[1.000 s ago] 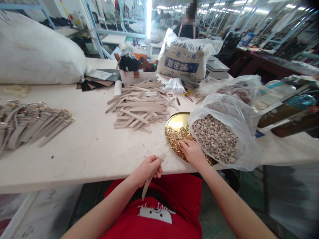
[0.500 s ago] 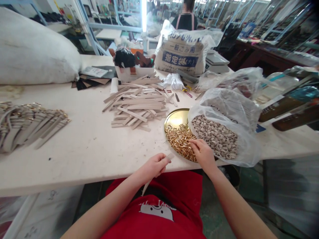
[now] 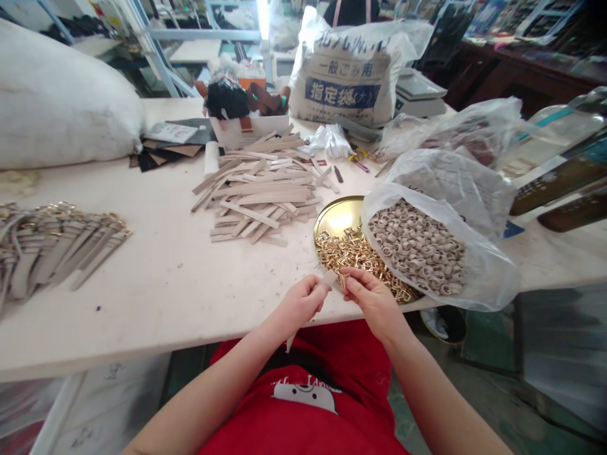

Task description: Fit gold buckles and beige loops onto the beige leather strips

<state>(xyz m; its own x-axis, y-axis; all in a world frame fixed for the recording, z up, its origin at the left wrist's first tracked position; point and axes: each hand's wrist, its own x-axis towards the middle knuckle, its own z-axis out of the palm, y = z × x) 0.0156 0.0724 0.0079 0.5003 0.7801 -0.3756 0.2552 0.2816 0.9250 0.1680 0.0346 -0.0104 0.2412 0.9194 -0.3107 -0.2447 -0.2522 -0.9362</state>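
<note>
Between thumb and fingers, my left hand pinches a beige strap; its tip points to the right and its tail hangs below the hand. Close beside that tip, my right hand is closed on a small gold buckle, partly covered by the fingers. Behind the right hand lies a round gold tray with many loose gold buckles in it. A clear plastic bag of small beige loops overlaps the tray's right side.
A heap of beige straps lies mid-table. Straps with gold buckles are piled at the left, near a large white sack. At the back stand a box and a printed bag. The table edge is close to me.
My right hand has moved left from the tray's buckles to the strap tip, with a buckle in its fingers. My left hand has risen slightly rightward. The camera view has shifted a little.
</note>
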